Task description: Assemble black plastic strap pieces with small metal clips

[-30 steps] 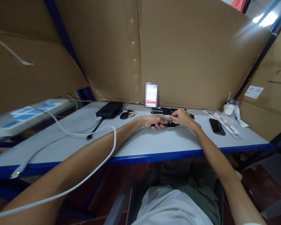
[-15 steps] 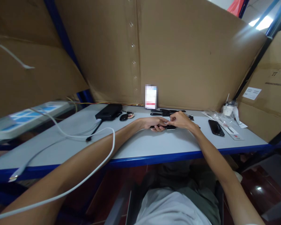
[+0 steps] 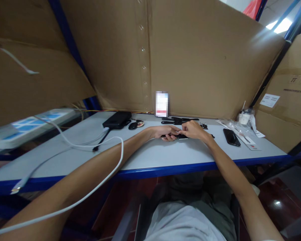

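Both hands meet over the white tabletop in the middle of the view. My left hand (image 3: 167, 132) is closed round a slim black object (image 3: 182, 136) with a bright silvery lower edge; its exact kind does not show. Close beside it on the right, my right hand (image 3: 192, 129) is closed in a pinch over the same object, and whatever lies between its fingertips is hidden. Just behind the hands lie several long black pieces (image 3: 174, 122). Some small dark parts (image 3: 204, 126) rest beyond my right hand.
A phone with a lit, blurred screen (image 3: 162, 104) leans against the cardboard wall (image 3: 190, 60). A black box (image 3: 117, 119) and a black oval item (image 3: 132, 126) stand left. Right are a black phone (image 3: 231, 137) and clear plastic packaging (image 3: 237, 129). A white cable (image 3: 121, 154) crosses my left forearm.
The view has shifted very slightly. Both hands keep nearly the same place and hold on the black object.
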`<action>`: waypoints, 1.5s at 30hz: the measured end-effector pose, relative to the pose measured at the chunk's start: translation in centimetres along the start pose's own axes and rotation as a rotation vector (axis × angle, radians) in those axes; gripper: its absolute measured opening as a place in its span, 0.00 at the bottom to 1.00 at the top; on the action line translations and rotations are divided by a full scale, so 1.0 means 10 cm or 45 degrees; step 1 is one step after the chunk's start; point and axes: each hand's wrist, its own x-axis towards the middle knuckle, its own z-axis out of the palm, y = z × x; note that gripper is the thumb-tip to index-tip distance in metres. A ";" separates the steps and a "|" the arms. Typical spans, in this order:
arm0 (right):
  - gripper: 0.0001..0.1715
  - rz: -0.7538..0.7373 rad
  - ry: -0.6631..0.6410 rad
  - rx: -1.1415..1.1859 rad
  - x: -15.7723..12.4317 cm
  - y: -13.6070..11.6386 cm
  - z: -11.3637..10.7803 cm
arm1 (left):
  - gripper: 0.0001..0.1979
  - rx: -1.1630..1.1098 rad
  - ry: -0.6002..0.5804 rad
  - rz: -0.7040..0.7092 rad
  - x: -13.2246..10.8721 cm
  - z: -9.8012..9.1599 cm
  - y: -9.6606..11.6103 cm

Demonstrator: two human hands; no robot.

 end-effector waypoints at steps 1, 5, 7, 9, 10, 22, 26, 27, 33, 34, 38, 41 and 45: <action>0.16 0.003 -0.011 -0.046 -0.01 -0.02 -0.01 | 0.07 0.002 -0.006 0.001 0.00 -0.01 0.00; 0.17 -0.005 -0.070 -0.247 -0.05 -0.13 -0.05 | 0.07 0.002 -0.036 0.021 0.05 -0.05 -0.04; 0.19 -0.016 -0.091 -0.326 -0.07 -0.19 -0.06 | 0.07 0.003 -0.053 0.028 0.07 -0.07 -0.06; 0.19 -0.018 -0.095 -0.375 -0.09 -0.25 -0.05 | 0.07 0.003 -0.060 0.035 0.09 -0.10 -0.08; 0.20 -0.015 -0.091 -0.389 -0.09 -0.27 -0.03 | 0.07 0.003 -0.061 0.038 0.10 -0.11 -0.09; 0.35 0.280 -0.018 -0.184 -0.02 0.08 0.00 | 0.28 0.121 -0.067 0.156 0.00 -0.04 -0.08; 0.41 0.260 -0.089 -0.170 0.01 0.15 0.07 | 0.28 0.162 0.043 0.223 -0.01 0.01 -0.07; 0.42 0.268 -0.077 -0.176 0.02 0.15 0.08 | 0.27 0.171 0.069 0.243 0.00 0.00 -0.07; 0.41 0.461 0.104 -0.210 0.09 0.12 0.12 | 0.19 0.124 0.343 0.417 0.10 -0.07 -0.11; 0.41 0.491 0.124 -0.204 0.10 0.13 0.13 | 0.18 0.098 0.395 0.427 0.12 -0.09 -0.12; 0.41 0.634 0.234 -0.168 0.13 0.25 0.15 | 0.15 -0.052 0.583 0.427 0.18 -0.14 -0.16; 0.40 0.753 0.319 -0.145 0.12 0.45 0.10 | 0.20 -0.158 0.634 0.413 0.19 -0.18 -0.18; 0.39 1.005 0.403 -0.055 0.02 0.83 0.04 | 0.24 -0.129 0.567 0.372 0.18 -0.22 -0.19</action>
